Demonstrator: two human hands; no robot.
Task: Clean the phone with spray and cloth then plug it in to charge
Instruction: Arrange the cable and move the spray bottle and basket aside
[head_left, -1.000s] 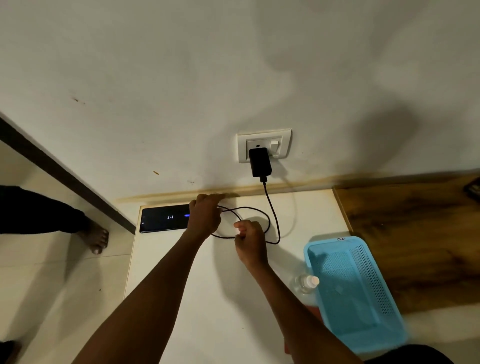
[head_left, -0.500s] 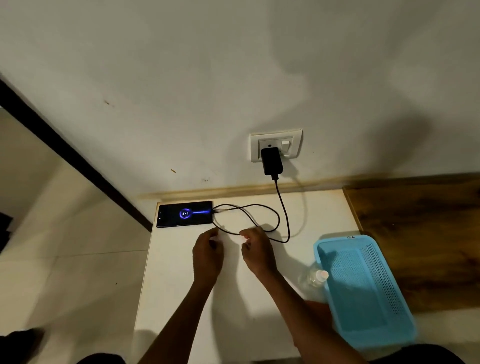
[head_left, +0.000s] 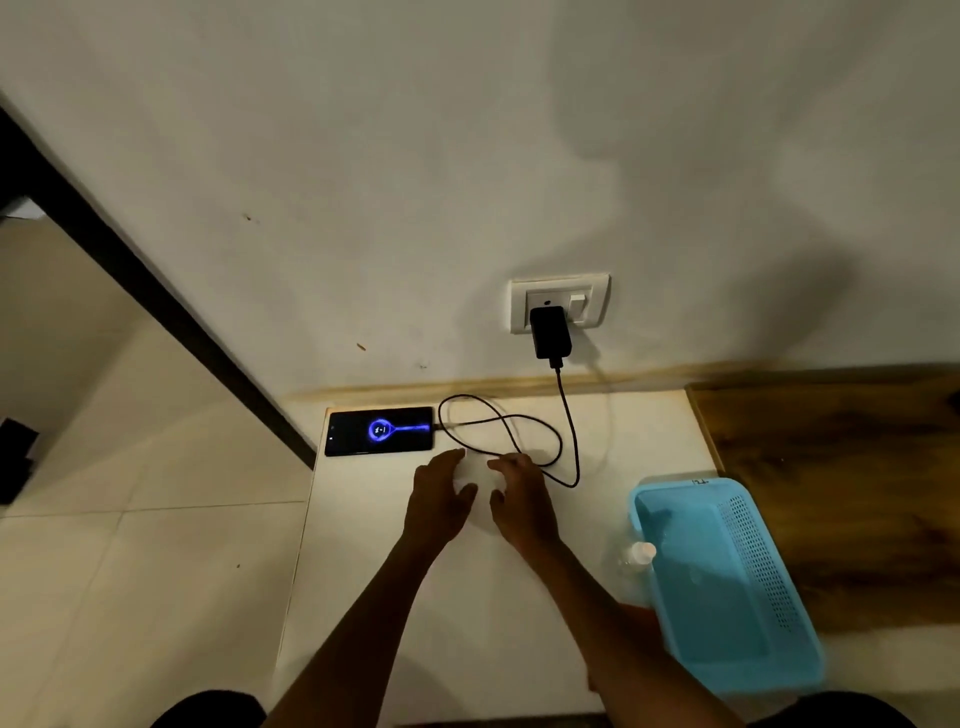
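Note:
The black phone (head_left: 379, 431) lies flat at the back left corner of the white table (head_left: 493, 623), its screen showing a blue charging animation. A black cable (head_left: 570, 426) runs from its right end in loose loops up to the black charger (head_left: 550, 332) in the wall socket (head_left: 597, 296). My left hand (head_left: 439, 499) and right hand (head_left: 522, 499) hover side by side just in front of the cable loops, fingers loosely curved and apart, holding nothing that I can make out. A clear spray bottle (head_left: 641, 553) with a white cap stands to the right.
A light blue perforated basket (head_left: 685, 484) sits at the table's right edge, with something orange (head_left: 631, 616) partly under it. A dark wooden surface (head_left: 831, 467) adjoins on the right. Tiled floor (head_left: 156, 519) drops off to the left.
My left hand has let go of the phone and my right hand the cable. Both hands have drawn back toward me. The phone screen now shows the blue charging animation.

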